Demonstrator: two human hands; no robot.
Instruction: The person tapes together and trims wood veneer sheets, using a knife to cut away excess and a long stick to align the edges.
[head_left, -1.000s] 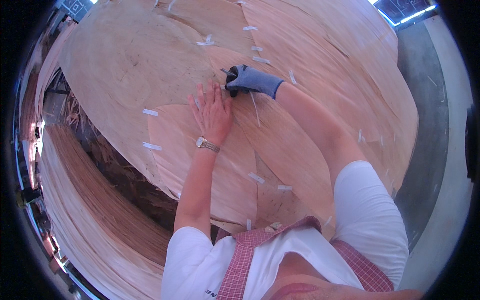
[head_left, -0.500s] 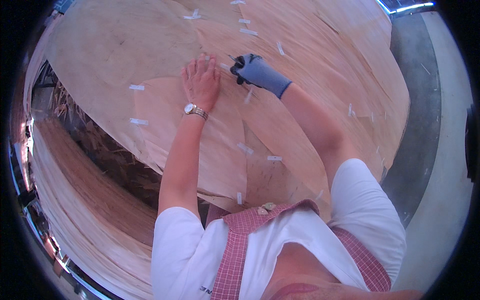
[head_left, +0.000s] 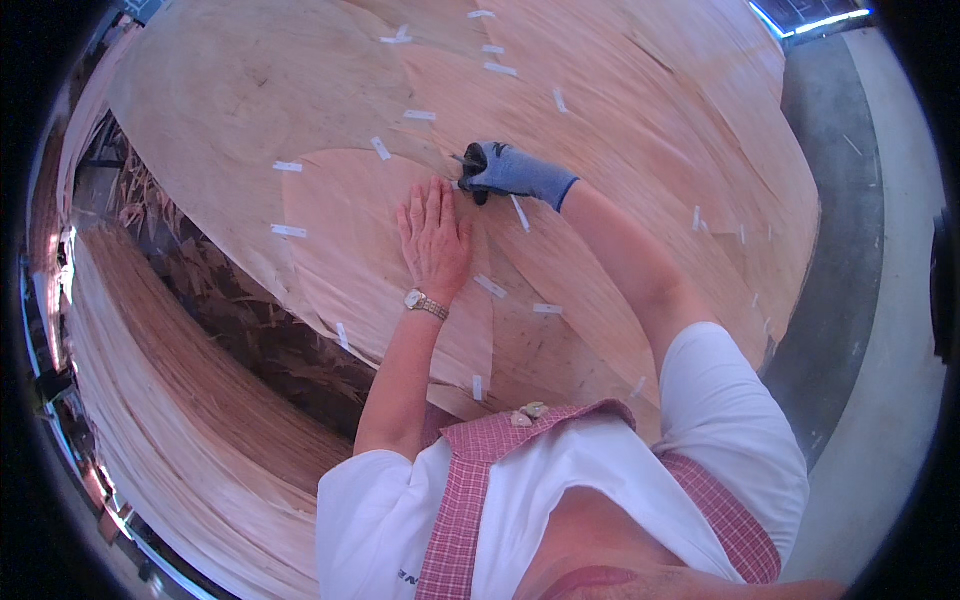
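Note:
A broad sheet of pale wood veneer (head_left: 360, 210) lies in front of me, its overlapping pieces joined by short white tape strips. Bare, with a wristwatch (head_left: 427, 303) on the wrist, my left hand (head_left: 437, 240) presses flat on the veneer with fingers stretched out. Just to its right, my right hand (head_left: 485, 175) wears a blue-grey glove with dark fingertips. It is closed around a small thin tool (head_left: 457, 157); only the tip shows, so its kind is unclear. Its fingertips meet the veneer beside my left fingertips. A tape strip (head_left: 521, 213) lies just below the glove.
Stacked veneer with a brown band (head_left: 200, 340) curves along the left side. Torn veneer scraps (head_left: 230, 275) fill the dark gap between that stack and the sheet. Grey floor (head_left: 835, 200) runs along the right edge. More tape strips (head_left: 547, 309) dot the veneer near my body.
Both hands have moved nearer my body, the left one also to the right. Tape strips above them now show uncovered. My right hand stays closed around the thin tool.

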